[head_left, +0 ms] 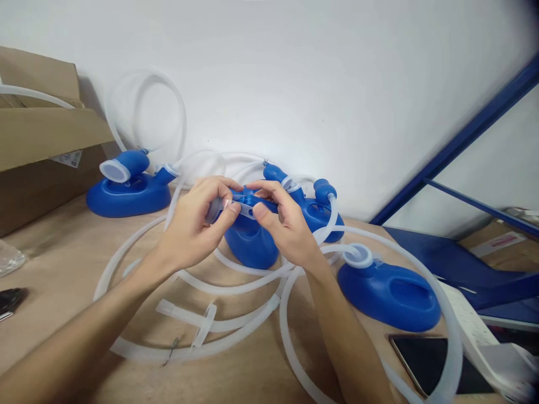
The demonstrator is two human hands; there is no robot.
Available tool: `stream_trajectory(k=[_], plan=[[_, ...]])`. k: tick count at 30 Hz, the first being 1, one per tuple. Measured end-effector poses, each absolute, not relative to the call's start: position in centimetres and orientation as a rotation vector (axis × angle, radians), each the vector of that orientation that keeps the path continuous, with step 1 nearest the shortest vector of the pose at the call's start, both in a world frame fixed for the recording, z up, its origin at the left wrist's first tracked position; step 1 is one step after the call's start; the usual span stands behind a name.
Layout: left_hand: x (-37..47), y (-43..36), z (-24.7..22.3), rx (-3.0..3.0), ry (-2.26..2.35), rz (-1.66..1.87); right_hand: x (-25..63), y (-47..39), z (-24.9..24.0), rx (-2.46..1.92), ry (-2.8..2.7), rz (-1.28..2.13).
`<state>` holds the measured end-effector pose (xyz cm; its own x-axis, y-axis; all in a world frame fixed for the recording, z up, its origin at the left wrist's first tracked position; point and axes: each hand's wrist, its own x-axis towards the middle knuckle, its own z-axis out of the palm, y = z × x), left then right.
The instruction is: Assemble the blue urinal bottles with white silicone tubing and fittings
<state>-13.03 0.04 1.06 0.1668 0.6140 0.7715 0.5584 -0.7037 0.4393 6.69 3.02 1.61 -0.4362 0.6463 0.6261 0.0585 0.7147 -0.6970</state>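
At the centre, my left hand (206,224) and my right hand (284,219) come together, both closed with fingertips pinched. Between the thumbs runs a translucent white strap (246,210) with a hole near its end. A blue plastic part lies behind the strap under the fingers, mostly hidden. Just below, a blue urinal bottle (252,247) stands on the table; whether the held part joins it cannot be seen. On the near table lie a white tube (181,315) and another white strap (205,325) across it, beside a small wire clip (172,350).
Further urinal bottles (126,195) with hoses stand left, behind and at right (389,294). A long hose (290,336) loops over the wooden table (236,379). Cardboard boxes (37,134) are at left; a phone (433,359) and a white power strip (461,320) at right.
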Motion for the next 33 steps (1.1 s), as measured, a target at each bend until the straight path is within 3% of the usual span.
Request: stream_trajectory(k=[25, 33], plan=[[-12.2, 0.5, -0.5, 2.675, 1.448, 1.709, 6.5, 3.2, 1.5, -0.592, -1.948, 0.737], [-11.7, 0.2, -1.0, 2.563, 1.52, 1.76, 6.3, 3.3, 1.0, -0.589, -1.941, 0.585]])
